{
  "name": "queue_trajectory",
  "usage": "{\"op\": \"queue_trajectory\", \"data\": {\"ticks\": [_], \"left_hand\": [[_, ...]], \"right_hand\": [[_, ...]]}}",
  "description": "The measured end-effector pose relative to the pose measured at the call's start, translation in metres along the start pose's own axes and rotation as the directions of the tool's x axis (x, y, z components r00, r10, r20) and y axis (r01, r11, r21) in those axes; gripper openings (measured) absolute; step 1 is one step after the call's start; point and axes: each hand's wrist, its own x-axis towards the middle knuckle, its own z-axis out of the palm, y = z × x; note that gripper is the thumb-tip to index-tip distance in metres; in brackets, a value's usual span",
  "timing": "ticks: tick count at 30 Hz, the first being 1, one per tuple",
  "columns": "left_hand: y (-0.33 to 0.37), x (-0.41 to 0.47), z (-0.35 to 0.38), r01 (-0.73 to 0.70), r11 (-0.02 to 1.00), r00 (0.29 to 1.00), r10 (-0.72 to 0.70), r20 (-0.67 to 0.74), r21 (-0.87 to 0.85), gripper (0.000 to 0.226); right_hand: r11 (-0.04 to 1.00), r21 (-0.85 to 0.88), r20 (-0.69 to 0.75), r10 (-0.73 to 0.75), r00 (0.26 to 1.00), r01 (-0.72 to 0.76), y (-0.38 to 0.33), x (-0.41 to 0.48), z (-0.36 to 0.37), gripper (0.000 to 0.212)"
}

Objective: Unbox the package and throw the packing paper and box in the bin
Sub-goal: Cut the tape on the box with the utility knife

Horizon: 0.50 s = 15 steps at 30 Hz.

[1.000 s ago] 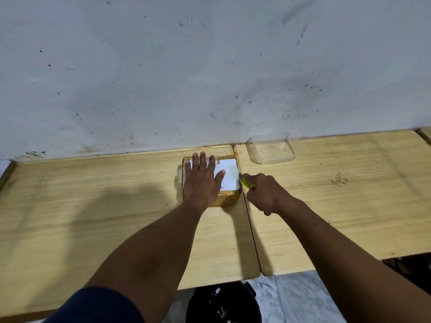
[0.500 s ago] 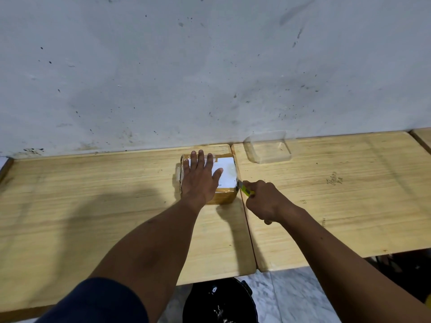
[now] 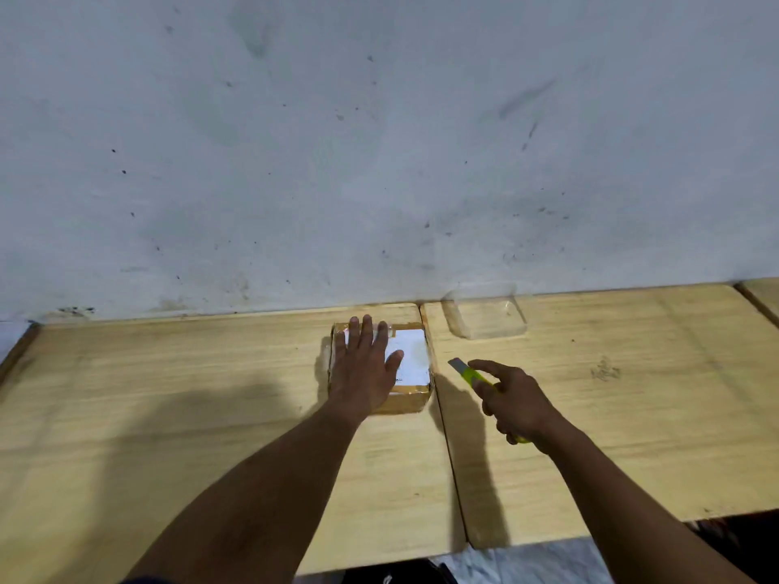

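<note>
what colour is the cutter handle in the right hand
Yellow-green, with a grey blade tip; the cutter shows in the head view, held in the right hand.

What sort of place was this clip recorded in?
Probably a plain workroom or storage corner, not a furnished home. Two bare wooden tables butt against a scuffed, stained white wall, and a marble-patterned floor shows below them.

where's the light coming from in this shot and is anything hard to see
Head view: shadows of both arms fall leftward on the pale wooden tabletop, so light likely comes from the right; the clear plastic container by the wall nearly vanishes; the yellow-green utility knife in the right hand looks slightly soft.
</note>
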Motion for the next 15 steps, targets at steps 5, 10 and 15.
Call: {"op": "queue_trajectory", "data": {"ticks": [5, 10, 15], "left_hand": [[0.017, -0.01, -0.004, 0.07, 0.996, 0.997, -0.072, -0.03, -0.048, 0.06], [0.036, -0.023, 0.0, 0.112, 0.988, 0.994, -0.114, -0.005, -0.109, 0.071], [0.044, -0.023, 0.003, 0.139, 0.98, 0.99, -0.134, 0.047, -0.143, 0.094]], "right_hand": [[0.996, 0.018, -0.008, 0.089, 0.996, -0.089, 0.012, 0.016, 0.009, 0.057], [0.954, 0.214, 0.115, 0.191, 0.975, -0.212, 0.031, 0.03, 0.014, 0.035], [0.937, 0.25, 0.053, 0.237, 0.97, -0.242, 0.049, 0.038, 0.024, 0.027]]}}
